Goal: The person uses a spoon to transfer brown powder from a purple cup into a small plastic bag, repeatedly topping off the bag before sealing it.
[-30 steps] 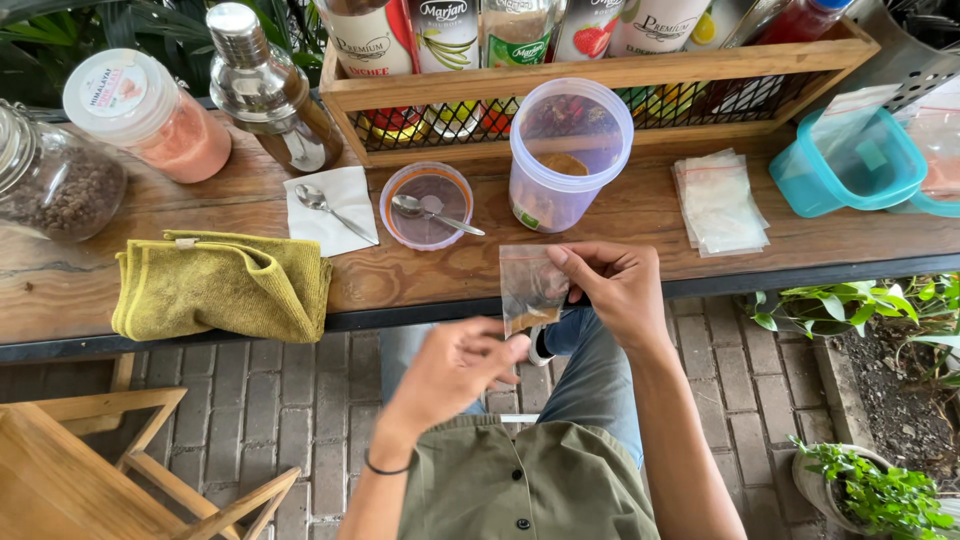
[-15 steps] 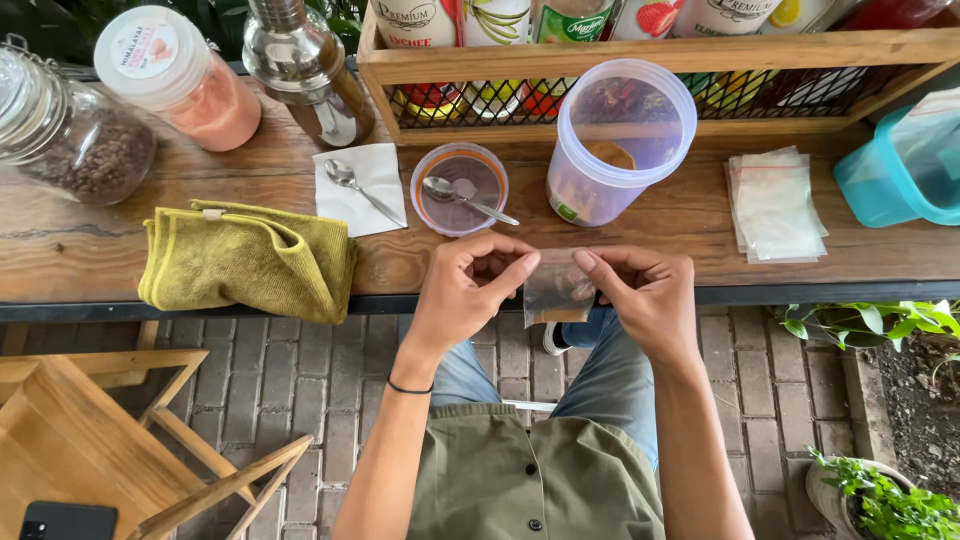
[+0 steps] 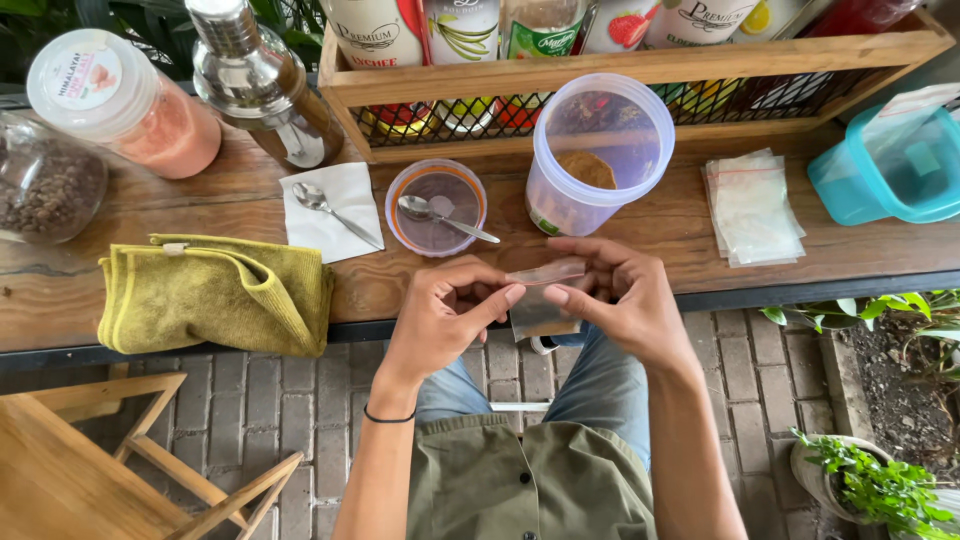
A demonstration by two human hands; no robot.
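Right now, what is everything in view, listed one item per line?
small clear plastic bag: one, transparent, pinched between both hands at the counter edge
clear plastic tub of brown powder: one, open, centre counter
round orange-rimmed lid: one, metal spoon across it
folded olive cloth: one, left counter
stack of clear bags: one, right of the tub
teal plastic box: one, far right
left hand: fingers on the bag
right hand: fingers on the bag

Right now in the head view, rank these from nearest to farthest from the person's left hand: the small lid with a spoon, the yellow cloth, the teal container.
1. Small lid with a spoon: just above the left hand, on the counter.
2. Yellow cloth: off to the left, at the counter edge.
3. Teal container: far right, past the right hand.
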